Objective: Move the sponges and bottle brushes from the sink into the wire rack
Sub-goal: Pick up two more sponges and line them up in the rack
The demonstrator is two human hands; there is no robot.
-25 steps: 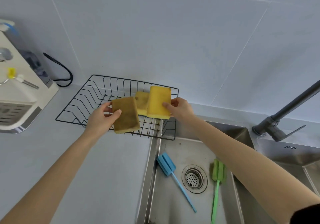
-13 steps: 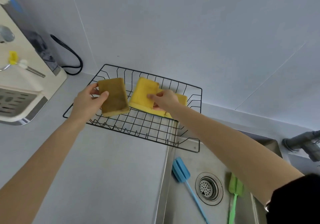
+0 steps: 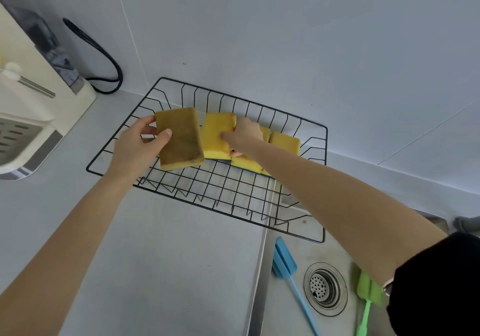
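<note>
1. Your left grip (image 3: 141, 145) is pinching the brownish sponge (image 3: 179, 138) by its left edge, thumb on top and fingers underneath, holding it tilted over the left part of the black wire rack (image 3: 322, 154).
2. Your right grip (image 3: 245, 137) is closed on a yellow sponge (image 3: 217, 134), thumb across the top face, right beside the brown one. The two sponges look like they touch or overlap along one edge; can't tell whether the yellow one is already resting on the wires.
3. Two more yellow sponges are already in the rack: one (image 3: 285, 142) just right of your right hand, another (image 3: 246, 164) partly hidden under your wrist with a bluish underside peeking out.
4. Rack sits on the grey worktop (image 3: 161, 257) against the wall, its right corner hanging over the sink (image 3: 293, 309).
5. Both brushes are in the sink: the blue bottle brush (image 3: 284, 261) lies left of the drain (image 3: 324, 287), the green bottle brush (image 3: 367, 293) to its right, partly behind your sleeve.
6. Off to the left there's a cream appliance (image 3: 31, 102) with a black cable (image 3: 104, 58) looping behind it.
</note>
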